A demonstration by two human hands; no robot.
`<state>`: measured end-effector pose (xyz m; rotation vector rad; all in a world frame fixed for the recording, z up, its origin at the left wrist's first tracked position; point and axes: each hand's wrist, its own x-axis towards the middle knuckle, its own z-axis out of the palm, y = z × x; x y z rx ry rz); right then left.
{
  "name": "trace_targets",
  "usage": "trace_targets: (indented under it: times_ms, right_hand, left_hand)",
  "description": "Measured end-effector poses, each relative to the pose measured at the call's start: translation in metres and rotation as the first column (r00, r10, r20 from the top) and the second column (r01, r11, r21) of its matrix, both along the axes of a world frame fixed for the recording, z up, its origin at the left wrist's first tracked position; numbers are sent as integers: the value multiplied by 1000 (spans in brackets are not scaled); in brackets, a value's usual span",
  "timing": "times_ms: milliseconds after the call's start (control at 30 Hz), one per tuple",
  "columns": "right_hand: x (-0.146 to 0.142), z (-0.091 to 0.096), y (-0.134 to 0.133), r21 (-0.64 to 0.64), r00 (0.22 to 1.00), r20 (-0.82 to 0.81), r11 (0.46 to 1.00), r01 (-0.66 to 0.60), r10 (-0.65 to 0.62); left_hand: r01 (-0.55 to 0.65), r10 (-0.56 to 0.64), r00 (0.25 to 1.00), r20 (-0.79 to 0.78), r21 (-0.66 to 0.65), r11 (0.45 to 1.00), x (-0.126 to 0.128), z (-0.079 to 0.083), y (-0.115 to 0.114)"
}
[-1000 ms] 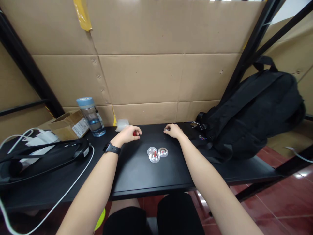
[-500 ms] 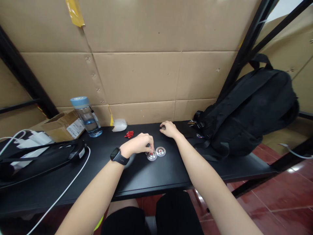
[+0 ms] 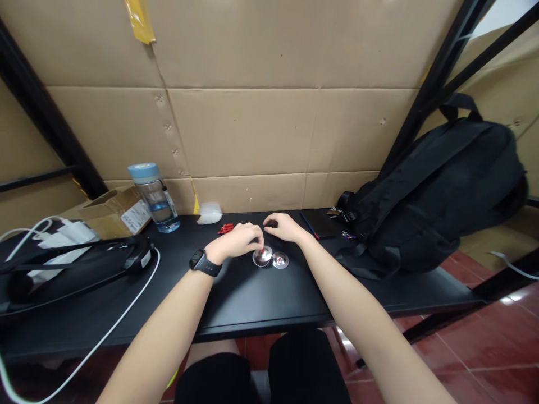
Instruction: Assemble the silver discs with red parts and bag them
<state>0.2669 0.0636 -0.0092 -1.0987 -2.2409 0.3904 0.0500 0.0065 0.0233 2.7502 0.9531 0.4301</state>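
Observation:
My left hand (image 3: 242,240), with a black watch on its wrist, is closed in a pinch on the red centre of a clear round disc (image 3: 263,258). The disc looks slightly tilted. Beside it on the black table lies another clear disc (image 3: 280,260) with a red centre. My right hand (image 3: 283,227) hovers just behind the discs, thumb and forefinger curved with a gap between them. Nothing shows in that gap. A small pile of red pieces (image 3: 226,228) lies behind my left hand, partly covered by it.
A crumpled translucent bag (image 3: 209,213) and a blue-lidded water bottle (image 3: 155,197) stand along the cardboard wall. At left are a carton (image 3: 113,212), white chargers (image 3: 69,238) and a cable (image 3: 126,311). A black backpack (image 3: 438,196) and a pencil (image 3: 310,225) are at right.
My right hand has moved left, closer to my left hand. My left hand keeps its pinch on the disc, which has shifted slightly upward in view. The camera has turned a little.

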Motion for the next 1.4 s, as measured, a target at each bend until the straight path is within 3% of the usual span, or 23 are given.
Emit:
trace_targets:
  times_ms: [167, 467, 700, 867, 1100, 1400]
  right_hand:
    - [-6, 5, -9, -80, 996, -63, 995, -62, 57]
    - [-17, 2, -16, -31, 976, -96, 980, -199, 195]
    - [-20, -3, -15, -152, 969, -152, 964, -218, 196]
    - [-19, -3, -11, -170, 960, -216, 962, -215, 177]
    - [-16, -3, -4, -286, 952, -302, 947, -143, 52]
    - [-22, -5, -3, -359, 904, -424, 904, -231, 63]
  left_hand:
    - [-218, 204, 974, 99, 161, 963, -9, -1, 7]
    - [-352, 298, 927, 228, 248, 903, -14, -9, 19]
    - [-360, 283, 916, 284, 270, 893, -12, -7, 18]
    - [-383, 298, 906, 301, 281, 880, -9, -5, 14]
    - [-404, 306, 895, 325, 300, 864, -6, -4, 10]
    - [-407, 317, 903, 290, 344, 846, 0, -10, 10]
